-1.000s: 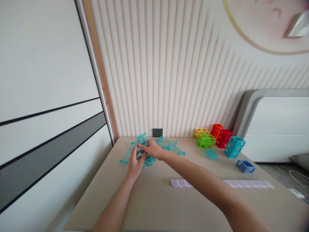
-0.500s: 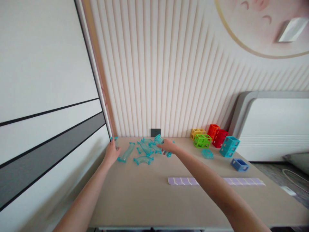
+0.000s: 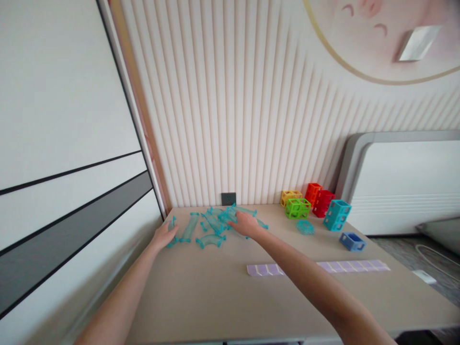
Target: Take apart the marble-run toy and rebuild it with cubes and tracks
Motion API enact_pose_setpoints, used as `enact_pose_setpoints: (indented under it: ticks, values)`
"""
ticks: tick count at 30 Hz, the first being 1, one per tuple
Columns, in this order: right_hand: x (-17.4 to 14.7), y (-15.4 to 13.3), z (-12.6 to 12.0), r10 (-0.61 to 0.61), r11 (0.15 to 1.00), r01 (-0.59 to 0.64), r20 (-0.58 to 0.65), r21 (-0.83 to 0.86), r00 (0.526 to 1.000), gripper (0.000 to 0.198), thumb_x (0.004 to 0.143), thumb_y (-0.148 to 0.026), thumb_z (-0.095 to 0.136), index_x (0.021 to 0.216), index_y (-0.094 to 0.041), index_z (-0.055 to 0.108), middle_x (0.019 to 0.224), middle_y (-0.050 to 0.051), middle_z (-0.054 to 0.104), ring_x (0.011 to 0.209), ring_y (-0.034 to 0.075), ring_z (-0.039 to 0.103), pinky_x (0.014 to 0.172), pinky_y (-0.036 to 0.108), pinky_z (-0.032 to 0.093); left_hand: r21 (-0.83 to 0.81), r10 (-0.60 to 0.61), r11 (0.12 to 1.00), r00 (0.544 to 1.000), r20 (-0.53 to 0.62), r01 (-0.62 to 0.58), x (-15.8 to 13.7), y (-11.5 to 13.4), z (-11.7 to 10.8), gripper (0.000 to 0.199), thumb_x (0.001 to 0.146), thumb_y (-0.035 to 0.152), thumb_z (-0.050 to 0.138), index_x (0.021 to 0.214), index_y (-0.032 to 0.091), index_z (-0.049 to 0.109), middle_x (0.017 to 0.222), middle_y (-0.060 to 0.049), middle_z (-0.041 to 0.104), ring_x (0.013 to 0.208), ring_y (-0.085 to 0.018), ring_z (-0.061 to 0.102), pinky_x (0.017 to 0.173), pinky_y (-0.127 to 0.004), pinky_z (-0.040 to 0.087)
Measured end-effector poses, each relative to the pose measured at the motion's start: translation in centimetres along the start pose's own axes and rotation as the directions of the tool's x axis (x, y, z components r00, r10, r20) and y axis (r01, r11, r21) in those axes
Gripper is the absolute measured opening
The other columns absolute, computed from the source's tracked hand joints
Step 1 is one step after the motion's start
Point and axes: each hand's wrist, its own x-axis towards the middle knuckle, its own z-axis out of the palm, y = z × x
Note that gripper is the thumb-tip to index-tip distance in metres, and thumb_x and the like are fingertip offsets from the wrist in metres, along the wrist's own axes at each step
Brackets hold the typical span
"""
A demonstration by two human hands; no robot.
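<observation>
My left hand (image 3: 166,235) is at the table's left side, its fingers closed round a see-through teal track piece (image 3: 173,242) that lies close to the wall panel. Beside it lies a straight teal track piece (image 3: 189,227). My right hand (image 3: 246,224) is low over a loose heap of teal track pieces (image 3: 214,222), its fingers bent down around one of them and partly hidden by the back of the hand. A curved track piece (image 3: 211,240) lies in front of the heap, between my two hands.
On the right stand open-frame blocks: yellow (image 3: 291,196), green (image 3: 297,208), orange (image 3: 314,193), red (image 3: 323,203), teal (image 3: 337,214) and blue (image 3: 352,241). A flat teal piece (image 3: 305,227) lies near them. A purple strip (image 3: 347,266) runs under my right forearm. A ribbed wall (image 3: 215,105) backs the table.
My right hand has lowered the track piece it held tilted up onto the heap. My left hand has brought its piece down and slightly nearer. The view has shifted a little.
</observation>
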Motion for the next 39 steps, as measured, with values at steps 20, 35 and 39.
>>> enact_pose_setpoints:
  ticks: [20,35,39]
  values:
    - [-3.1,-6.1,6.4,-0.81,0.541,0.824,0.163,-0.165,0.564,0.074,0.091,-0.056,0.059,0.148,-0.013,0.039,0.111,0.018,0.074,0.094,0.032,0.073,0.079,0.043,0.054,-0.082,0.431,0.866,0.819,-0.378,-0.493,-4.5,3.4,0.0,0.048,0.093,0.042,0.045,0.134,0.017,0.048,0.134,-0.017,0.06,0.128,-0.032,0.055,0.111,-0.051,0.041]
    - [-3.0,-6.0,5.2,-0.887,0.408,0.871,0.109,-0.273,0.449,0.064,0.095,-0.053,0.059,0.148,-0.021,0.042,0.118,0.012,0.069,0.101,0.026,0.067,0.086,0.036,0.049,-0.047,0.549,0.822,0.811,-0.204,-0.568,-4.9,3.3,1.0,0.035,0.092,0.034,0.048,0.124,0.022,0.059,0.107,-0.009,0.074,0.104,-0.027,0.069,0.097,-0.045,0.053]
    - [-5.7,-2.9,3.5,-0.896,0.429,0.875,0.023,-0.223,0.444,0.058,0.096,-0.049,0.057,0.146,-0.024,0.045,0.136,0.011,0.06,0.119,0.025,0.058,0.1,0.037,0.043,-0.063,0.56,0.812,0.805,-0.196,-0.581,-5.1,3.3,0.4,0.035,0.093,0.034,0.048,0.124,0.022,0.059,0.108,-0.009,0.074,0.106,-0.026,0.069,0.099,-0.044,0.053]
